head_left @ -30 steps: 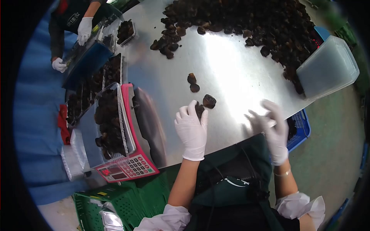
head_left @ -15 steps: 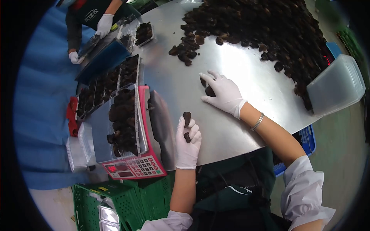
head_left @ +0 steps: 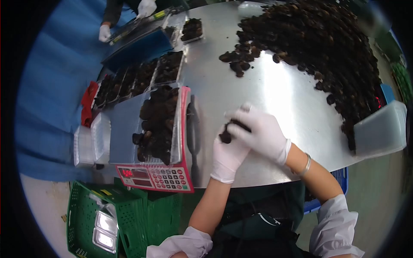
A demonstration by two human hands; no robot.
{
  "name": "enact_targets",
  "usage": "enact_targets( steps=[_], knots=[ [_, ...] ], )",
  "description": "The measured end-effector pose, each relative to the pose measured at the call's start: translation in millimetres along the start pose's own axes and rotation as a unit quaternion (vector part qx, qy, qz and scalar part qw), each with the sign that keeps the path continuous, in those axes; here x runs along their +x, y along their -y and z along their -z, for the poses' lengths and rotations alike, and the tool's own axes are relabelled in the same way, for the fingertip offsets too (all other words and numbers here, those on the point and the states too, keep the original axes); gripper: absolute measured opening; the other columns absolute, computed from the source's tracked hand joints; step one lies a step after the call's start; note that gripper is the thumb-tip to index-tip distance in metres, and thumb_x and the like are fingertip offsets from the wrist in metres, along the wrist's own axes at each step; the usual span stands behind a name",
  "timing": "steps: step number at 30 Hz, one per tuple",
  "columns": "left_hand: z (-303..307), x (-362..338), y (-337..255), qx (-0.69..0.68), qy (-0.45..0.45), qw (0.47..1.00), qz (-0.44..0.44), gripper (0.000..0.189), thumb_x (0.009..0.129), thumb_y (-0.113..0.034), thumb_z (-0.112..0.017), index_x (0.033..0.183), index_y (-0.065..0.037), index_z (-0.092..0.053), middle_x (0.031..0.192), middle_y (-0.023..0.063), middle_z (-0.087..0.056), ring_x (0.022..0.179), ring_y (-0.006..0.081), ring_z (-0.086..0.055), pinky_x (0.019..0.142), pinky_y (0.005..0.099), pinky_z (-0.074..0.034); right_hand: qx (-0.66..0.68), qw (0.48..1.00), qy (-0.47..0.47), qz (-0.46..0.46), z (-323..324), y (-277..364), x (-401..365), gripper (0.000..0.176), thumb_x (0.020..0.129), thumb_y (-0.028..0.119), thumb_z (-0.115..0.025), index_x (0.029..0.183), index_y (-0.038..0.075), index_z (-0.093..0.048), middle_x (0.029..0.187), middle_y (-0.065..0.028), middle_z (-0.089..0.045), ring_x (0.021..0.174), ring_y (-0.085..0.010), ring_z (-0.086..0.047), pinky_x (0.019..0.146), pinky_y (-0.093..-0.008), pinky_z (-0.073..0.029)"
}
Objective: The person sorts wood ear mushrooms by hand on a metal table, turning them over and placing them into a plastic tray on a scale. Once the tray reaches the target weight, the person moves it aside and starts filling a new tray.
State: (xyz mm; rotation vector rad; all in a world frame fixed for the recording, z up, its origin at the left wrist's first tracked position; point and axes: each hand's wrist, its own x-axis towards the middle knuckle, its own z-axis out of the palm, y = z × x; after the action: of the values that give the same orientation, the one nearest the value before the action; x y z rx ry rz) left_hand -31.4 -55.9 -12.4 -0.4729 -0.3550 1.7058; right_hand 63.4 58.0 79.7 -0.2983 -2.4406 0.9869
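Note:
My left hand [head_left: 229, 158], in a white glove, is closed around dark brown mushroom pieces [head_left: 225, 136] that look like wood ear. Over it lies my gloved right hand [head_left: 266, 134], its curled, slightly blurred fingers also on dark pieces. The two hands touch above the steel table's near edge, and how many pieces they hold is hidden. Left of them, a clear plastic tray [head_left: 175, 129] filled with the same mushrooms rests on a red-framed digital scale [head_left: 151, 177]. A large heap of mushrooms [head_left: 309, 38] covers the table's far right part.
Several filled trays [head_left: 168, 66] stand behind the scale, with stacked clear containers [head_left: 101, 137] at its left. More stacked containers [head_left: 380, 131] stand at the table's right edge. A green crate [head_left: 92, 215] sits below. Across the table are another person's gloved hands [head_left: 146, 7].
My right hand has moved left from the tabletop to my left hand, bringing dark pieces with it. The view has shifted, so the scale and heap appear further right.

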Motion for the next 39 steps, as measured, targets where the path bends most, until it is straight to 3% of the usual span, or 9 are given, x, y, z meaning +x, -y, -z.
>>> enact_targets(
  steps=[3,10,12,14,15,19,21,29,39],
  knots=[
    [22.4,-5.9,0.0,0.401,0.056,0.901,-0.156,0.036,0.106,-0.027,-0.04,0.13,-0.005,-0.056,0.132,0.0135,-0.06,0.127,0.0284,-0.056,0.109,0.0461,-0.044,-0.09,0.989,0.019,0.119,0.8,14.3,-7.1,0.04,0.086,0.031,-0.073,0.121,0.013,-0.07,0.113,-0.0125,-0.064,0.096,-0.03,-0.067,0.08,-0.0387,-0.055],
    [-105.5,-96.0,47.6,0.162,-0.11,0.972,-0.129,0.022,0.102,-0.021,-0.055,0.113,-0.003,-0.059,0.104,0.0051,-0.061,0.071,0.0091,-0.041,0.045,0.0164,-0.032,0.102,0.994,-0.003,0.037,48.8,34.7,-48.4,0.037,0.089,0.024,-0.071,0.121,0.007,-0.071,0.126,-0.0198,-0.063,0.1,-0.0285,-0.064,0.082,-0.0358,-0.054],
    [-136.2,-135.4,52.8,0.4,-0.007,0.832,-0.384,0.017,0.102,-0.018,-0.054,0.109,-0.004,-0.061,0.103,0.0094,-0.063,0.065,0.0088,-0.039,0.04,0.0174,-0.029,0.128,0.992,-0.017,0.003,52.8,22.7,-70.5,0.035,0.09,0.023,-0.07,0.12,0.005,-0.071,0.125,-0.0192,-0.064,0.102,-0.0275,-0.064,0.082,-0.0349,-0.054],
    [-144.5,-139.1,29.9,0.626,-0.013,0.493,-0.604,0.018,0.104,-0.014,-0.049,0.112,-0.003,-0.061,0.109,0.0098,-0.063,0.074,0.0076,-0.045,0.048,0.0157,-0.035,0.149,0.987,-0.036,-0.046,51.7,18.8,-82.6,0.031,0.093,0.019,-0.066,0.119,0.003,-0.071,0.124,-0.018,-0.065,0.104,-0.0251,-0.064,0.081,-0.0327,-0.053],
    [-152.7,-144.9,10.9,0.635,0.059,0.491,-0.594,0.016,0.102,-0.009,-0.052,0.113,-0.002,-0.062,0.115,0.0083,-0.061,0.081,0.0094,-0.05,0.064,0.019,-0.045,0.15,0.987,-0.037,-0.044,49.6,17.8,-85.7,0.031,0.093,0.019,-0.066,0.119,0.003,-0.071,0.124,-0.018,-0.065,0.104,-0.0251,-0.064,0.081,-0.0327,-0.053],
    [-152.8,-135.3,-34.3,0.858,-0.161,-0.092,-0.479,0.025,0.099,-0.016,-0.059,0.119,-0.003,-0.066,0.132,0.0163,-0.057,0.126,0.0331,-0.051,0.111,0.0442,-0.037,0.156,0.985,-0.022,-0.063,40.7,16.2,-92.2,0.029,0.094,0.016,-0.065,0.118,0.002,-0.071,0.124,-0.0185,-0.065,0.103,-0.024,-0.065,0.081,-0.032,-0.054],
    [-141.1,-135.9,-39.9,0.882,-0.202,-0.157,-0.395,0.043,0.098,-0.023,-0.061,0.138,-0.009,-0.059,0.148,0.0241,-0.045,0.136,0.0421,-0.041,0.115,0.0496,-0.03,0.15,0.987,-0.009,-0.065,39.0,17.7,-93.1,0.028,0.094,0.015,-0.065,0.118,0.002,-0.071,0.124,-0.0185,-0.065,0.102,-0.0236,-0.065,0.081,-0.0317,-0.054],
    [-157.6,-164.6,-41.1,0.829,-0.113,0.198,-0.511,0.051,0.109,-0.032,-0.038,0.146,0.001,-0.048,0.152,0.0148,-0.046,0.144,0.0262,-0.04,0.12,0.0412,-0.028,0.153,0.986,-0.006,-0.065,31.7,19.2,-94.9,0.026,0.093,0.01,-0.063,0.116,0.002,-0.071,0.122,-0.0181,-0.065,0.098,-0.0216,-0.065,0.082,-0.0317,-0.054],
    [-176.3,-272.3,-78.9,0.71,-0.047,0.362,-0.602,0.06,0.109,-0.042,-0.034,0.14,0.007,-0.048,0.142,0.0235,-0.053,0.134,0.0336,-0.05,0.116,0.0458,-0.035,0.137,0.989,0.04,-0.048,11.6,23.4,-82.0,0.027,0.091,0.007,-0.062,0.117,0.001,-0.07,0.121,-0.0178,-0.065,0.086,-0.0183,-0.064,0.086,-0.0326,-0.052]
  ],
)
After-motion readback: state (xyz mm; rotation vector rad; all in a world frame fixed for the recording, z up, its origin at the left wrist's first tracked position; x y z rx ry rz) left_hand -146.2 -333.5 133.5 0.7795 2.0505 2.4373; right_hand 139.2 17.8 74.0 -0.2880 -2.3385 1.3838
